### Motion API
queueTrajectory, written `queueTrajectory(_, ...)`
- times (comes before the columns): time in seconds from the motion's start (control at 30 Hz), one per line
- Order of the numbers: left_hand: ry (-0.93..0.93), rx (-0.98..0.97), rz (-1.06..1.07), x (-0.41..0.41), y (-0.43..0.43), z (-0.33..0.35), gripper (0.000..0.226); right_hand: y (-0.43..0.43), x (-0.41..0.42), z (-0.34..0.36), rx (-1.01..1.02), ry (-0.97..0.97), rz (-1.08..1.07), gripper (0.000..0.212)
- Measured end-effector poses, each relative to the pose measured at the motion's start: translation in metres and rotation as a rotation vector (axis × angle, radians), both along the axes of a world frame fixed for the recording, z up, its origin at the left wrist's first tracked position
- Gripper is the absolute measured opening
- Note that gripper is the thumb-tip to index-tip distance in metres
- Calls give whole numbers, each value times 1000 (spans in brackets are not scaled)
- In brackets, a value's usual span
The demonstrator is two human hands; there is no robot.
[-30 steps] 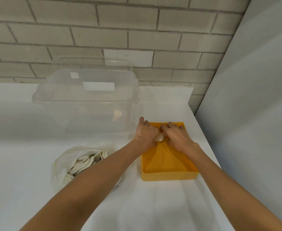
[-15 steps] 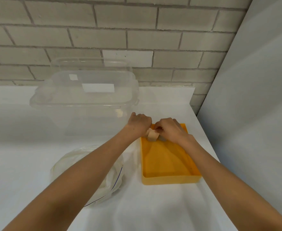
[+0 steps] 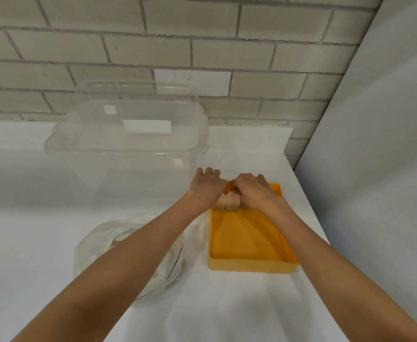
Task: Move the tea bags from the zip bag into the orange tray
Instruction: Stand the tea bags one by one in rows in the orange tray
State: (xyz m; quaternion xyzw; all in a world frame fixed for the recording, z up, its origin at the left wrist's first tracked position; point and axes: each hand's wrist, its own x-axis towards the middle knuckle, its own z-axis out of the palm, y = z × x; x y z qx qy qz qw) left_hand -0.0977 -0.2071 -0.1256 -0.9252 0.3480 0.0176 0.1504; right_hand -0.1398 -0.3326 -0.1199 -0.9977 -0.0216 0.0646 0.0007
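Observation:
The orange tray (image 3: pixel 249 264) lies on the white table to the right of the centre. Both my hands are at its far left corner. My left hand (image 3: pixel 208 187) and my right hand (image 3: pixel 254 192) have their fingers curled over pale tea bags (image 3: pixel 228 203) that stand together on edge against the tray's far wall. The zip bag (image 3: pixel 128 233), clear and crumpled with more tea bags inside, lies on the table left of the tray, partly hidden under my left forearm.
A large clear plastic box with a lid (image 3: pixel 128 141) stands behind the zip bag, just left of my left hand. A brick wall (image 3: pixel 202 45) runs along the back and a grey panel (image 3: pixel 375 169) closes the right side.
Both hands shifted from the tray's middle back to its far left corner, carrying the tea bags with them. The tea bags now stand upright together there.

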Motion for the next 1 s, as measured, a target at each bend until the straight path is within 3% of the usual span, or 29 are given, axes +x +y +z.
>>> queueTrajectory(0.13, -97, -121, 28, -5, -2, -9, 16, 3, -3, -10, -22, -100, -35, 20)
queueTrajectory(0.37, -91, -355, 36, -7, 0, -19, 16, 3, -8, -21, -12, -210, -103, 16)
queueTrajectory(0.57, -90, -291, 12, -3, 0, -20, 29, 1, -9, -25, -36, -242, -135, 20)
queueTrajectory(1.0, -170, -224, -27, -2, 12, -22, 27, 4, -10, -33, -21, -300, -84, 23)
